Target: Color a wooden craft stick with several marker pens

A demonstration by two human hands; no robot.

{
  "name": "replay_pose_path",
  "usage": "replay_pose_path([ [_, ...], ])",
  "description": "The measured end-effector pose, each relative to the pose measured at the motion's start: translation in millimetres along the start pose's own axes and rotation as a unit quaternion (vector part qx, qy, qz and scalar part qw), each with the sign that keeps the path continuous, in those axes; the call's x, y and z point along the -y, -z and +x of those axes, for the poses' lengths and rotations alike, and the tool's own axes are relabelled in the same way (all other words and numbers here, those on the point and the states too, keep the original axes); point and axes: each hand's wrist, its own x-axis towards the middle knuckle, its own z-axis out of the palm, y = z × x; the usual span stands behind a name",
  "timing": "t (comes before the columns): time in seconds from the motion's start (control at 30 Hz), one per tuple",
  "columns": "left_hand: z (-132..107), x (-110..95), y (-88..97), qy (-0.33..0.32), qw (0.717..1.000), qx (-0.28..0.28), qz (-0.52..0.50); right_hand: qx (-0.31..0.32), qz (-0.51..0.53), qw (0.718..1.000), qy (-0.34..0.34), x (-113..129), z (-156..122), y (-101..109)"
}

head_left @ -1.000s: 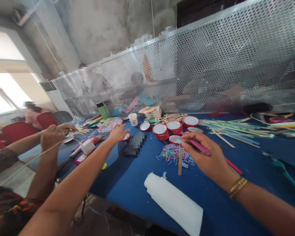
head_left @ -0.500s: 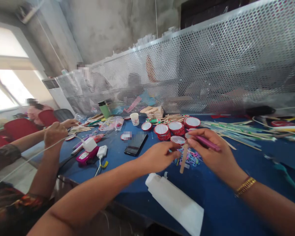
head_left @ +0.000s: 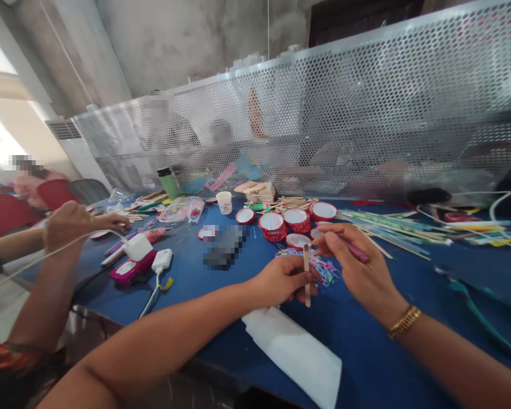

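Observation:
My left hand (head_left: 279, 282) pinches a flat wooden craft stick (head_left: 307, 258), which stands nearly upright between thumb and fingers. Close by on the right, my right hand (head_left: 361, 267) is closed round a purple pen (head_left: 357, 251), apart from the stick. A gold band circles my right wrist. Behind both hands lies a heap of small coloured loops (head_left: 329, 266), partly covered by my fingers. Round red-rimmed discs (head_left: 271, 221) with white tops are stacked just beyond. Below my left hand, a folded white sheet or pouch (head_left: 300, 355) rests on the blue table (head_left: 378, 363).
Teal-handled pliers (head_left: 472, 307) lie at the right. A phone (head_left: 226, 247), a paper cup (head_left: 224, 203) and a magenta power strip with white chargers (head_left: 138, 250) are left of centre. A co-worker's hands (head_left: 68, 227) work at far left. A perforated metal screen (head_left: 366, 125) stands behind.
The craft stick, earlier at my right fingertips and tilted, is now held upright in my left hand. My right hand has drawn slightly apart from it with the pen. The view has shifted slightly.

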Motion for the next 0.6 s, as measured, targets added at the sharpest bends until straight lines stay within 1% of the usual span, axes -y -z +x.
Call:
replay_pose_path([
  [0.1,1.6,3.6,3.2,-0.005,1.000,-0.001,-0.003,-0.005,-0.039,0.999,0.025,7.5,0.3,3.8],
  [0.17,3.5,5.7,5.5,-0.005,1.000,0.003,-0.003,0.005,-0.056,0.998,0.024,9.1,1.0,5.5],
  [0.27,5.6,7.7,8.2,-0.002,1.000,0.003,0.000,0.011,-0.041,0.999,0.015,6.3,1.6,5.5],
  [0.33,5.8,8.0,9.1,0.000,1.000,0.006,0.000,0.013,-0.049,0.999,0.020,3.7,1.4,4.8],
  [0.43,5.2,7.4,9.7,0.003,1.000,0.009,-0.019,0.027,-0.093,0.995,0.039,2.6,-0.1,4.2],
  [0.6,4.6,6.7,10.2,0.003,0.999,0.015,-0.041,0.047,-0.126,0.988,0.072,4.6,-1.9,5.4],
])
